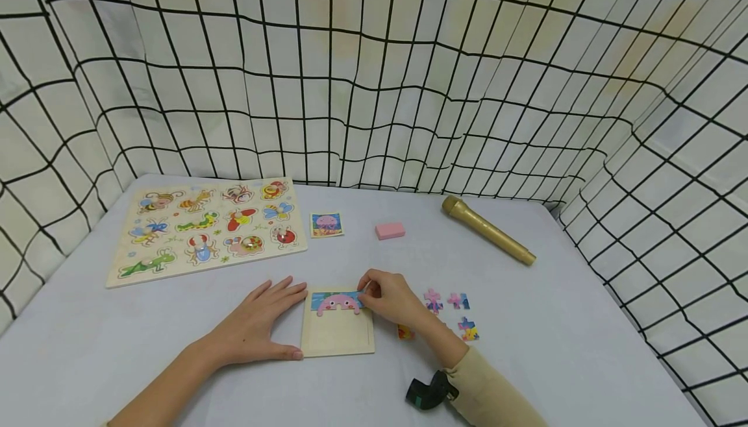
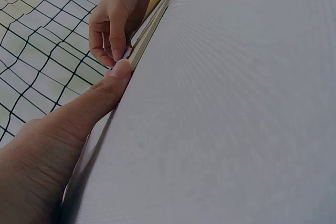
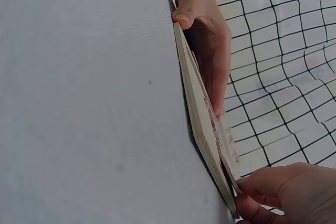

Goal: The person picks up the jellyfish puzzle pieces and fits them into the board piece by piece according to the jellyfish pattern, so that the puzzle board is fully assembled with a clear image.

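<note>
A square wooden puzzle tray (image 1: 337,342) lies flat before me. Joined puzzle pieces (image 1: 337,302) showing a pink face on blue fill its top strip; bare wood shows below. My left hand (image 1: 248,323) rests on the table with fingers spread, fingertips and thumb touching the tray's left edge. At the top right corner my right hand (image 1: 390,296) pinches a puzzle piece (image 2: 127,52) between thumb and forefinger, mostly hidden by the fingers. Loose puzzle pieces (image 1: 468,329) lie right of the tray, some partly behind the right wrist.
A wooden insect puzzle board (image 1: 204,226) lies at the back left. Farther back are a small octopus picture card (image 1: 326,224), a pink block (image 1: 389,231) and a gold microphone (image 1: 489,231). Black netting (image 1: 374,89) encloses the table's back and sides.
</note>
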The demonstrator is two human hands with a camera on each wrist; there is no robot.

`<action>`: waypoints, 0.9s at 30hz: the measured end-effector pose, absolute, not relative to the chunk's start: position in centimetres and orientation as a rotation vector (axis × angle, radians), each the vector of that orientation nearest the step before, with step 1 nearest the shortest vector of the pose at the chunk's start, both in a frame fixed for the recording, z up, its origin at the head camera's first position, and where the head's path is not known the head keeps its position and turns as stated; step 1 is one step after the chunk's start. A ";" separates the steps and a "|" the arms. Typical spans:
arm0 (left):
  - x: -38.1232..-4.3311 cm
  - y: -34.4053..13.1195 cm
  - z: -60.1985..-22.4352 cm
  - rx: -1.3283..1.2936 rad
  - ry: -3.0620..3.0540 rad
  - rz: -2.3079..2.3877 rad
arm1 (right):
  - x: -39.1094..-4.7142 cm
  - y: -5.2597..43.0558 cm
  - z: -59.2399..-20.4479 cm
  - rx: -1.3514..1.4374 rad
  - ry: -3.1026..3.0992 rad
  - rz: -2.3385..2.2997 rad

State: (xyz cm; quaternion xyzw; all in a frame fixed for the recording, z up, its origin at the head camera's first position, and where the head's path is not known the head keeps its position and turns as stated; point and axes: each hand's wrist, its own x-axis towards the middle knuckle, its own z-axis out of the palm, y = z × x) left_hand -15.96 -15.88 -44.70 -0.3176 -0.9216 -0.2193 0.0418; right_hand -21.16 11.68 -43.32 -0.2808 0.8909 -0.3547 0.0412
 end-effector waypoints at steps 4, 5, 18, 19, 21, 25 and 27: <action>-15.9 -15.9 -44.7 -0.967 -2.828 -0.674 | -21.1 11.6 -43.3 -0.860 2.738 -1.076; -15.9 -15.9 -44.7 -0.968 -2.827 -0.672 | -21.1 11.6 -43.3 -0.861 2.740 -1.075; -16.0 -15.9 -44.9 -0.965 -2.820 -0.657 | -21.0 11.7 -43.1 -0.870 2.784 -1.041; -16.0 -15.9 -44.9 -0.965 -2.821 -0.657 | -21.0 11.8 -43.1 -0.869 2.788 -1.037; -16.0 -15.9 -44.9 -0.963 -2.825 -0.657 | -20.9 11.9 -43.1 -0.868 2.798 -1.027; -16.0 -15.9 -44.9 -0.961 -2.828 -0.653 | -21.0 12.4 -42.9 -0.863 2.834 -1.003; -16.0 -15.9 -44.9 -0.960 -2.829 -0.652 | -21.1 12.8 -42.8 -0.856 2.851 -0.994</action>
